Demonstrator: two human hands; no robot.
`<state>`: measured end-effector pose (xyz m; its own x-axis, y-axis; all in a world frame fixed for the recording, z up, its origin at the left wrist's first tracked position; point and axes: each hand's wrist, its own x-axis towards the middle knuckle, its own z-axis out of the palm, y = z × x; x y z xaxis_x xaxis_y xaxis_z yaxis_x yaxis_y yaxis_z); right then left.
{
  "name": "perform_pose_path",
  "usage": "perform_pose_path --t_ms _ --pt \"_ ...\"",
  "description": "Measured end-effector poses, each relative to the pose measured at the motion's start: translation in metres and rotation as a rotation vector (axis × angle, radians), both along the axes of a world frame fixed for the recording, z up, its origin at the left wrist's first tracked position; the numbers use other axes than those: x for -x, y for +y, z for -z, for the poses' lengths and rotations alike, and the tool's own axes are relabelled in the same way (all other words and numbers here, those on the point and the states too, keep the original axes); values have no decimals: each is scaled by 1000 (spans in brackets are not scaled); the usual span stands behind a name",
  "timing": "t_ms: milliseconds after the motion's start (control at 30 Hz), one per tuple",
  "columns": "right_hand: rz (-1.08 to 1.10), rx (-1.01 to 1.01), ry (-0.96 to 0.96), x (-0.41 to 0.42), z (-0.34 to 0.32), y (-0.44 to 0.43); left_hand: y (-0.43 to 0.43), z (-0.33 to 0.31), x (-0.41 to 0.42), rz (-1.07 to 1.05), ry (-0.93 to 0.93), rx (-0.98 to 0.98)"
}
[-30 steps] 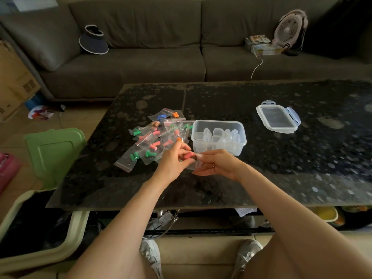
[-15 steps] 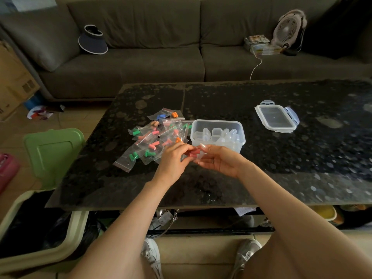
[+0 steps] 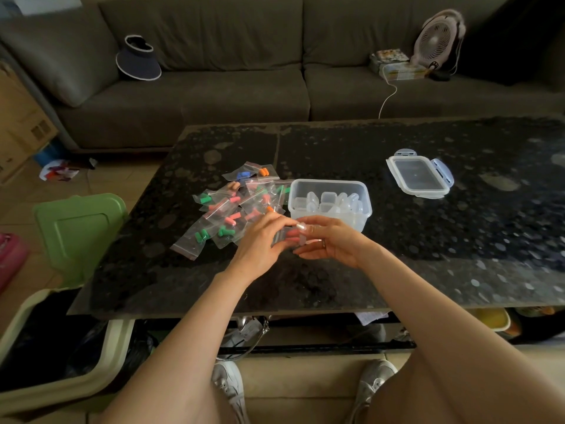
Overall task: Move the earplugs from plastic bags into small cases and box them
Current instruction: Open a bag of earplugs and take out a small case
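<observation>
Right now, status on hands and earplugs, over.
Left hand and right hand pinch one bag, pink earplugs inside. Box open, cases in it, lid aside. Other bags piled beside box.

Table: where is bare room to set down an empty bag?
Free: the table between box and lid, right of the lid, and along the near edge. Crowded: the bag pile left of the box.
</observation>
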<state>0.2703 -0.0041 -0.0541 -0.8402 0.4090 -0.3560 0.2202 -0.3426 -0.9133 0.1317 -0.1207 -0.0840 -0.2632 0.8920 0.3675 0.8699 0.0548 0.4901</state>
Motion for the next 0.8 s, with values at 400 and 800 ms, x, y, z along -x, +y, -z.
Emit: perform_pose_path --t_ms 400,800 --pt "-32 -74 -100 1 3 -1 -1 -1 -4 35 -206 99" --pt "105 -293 -126 6 9 0 -4 -14 3 -63 -893 120"
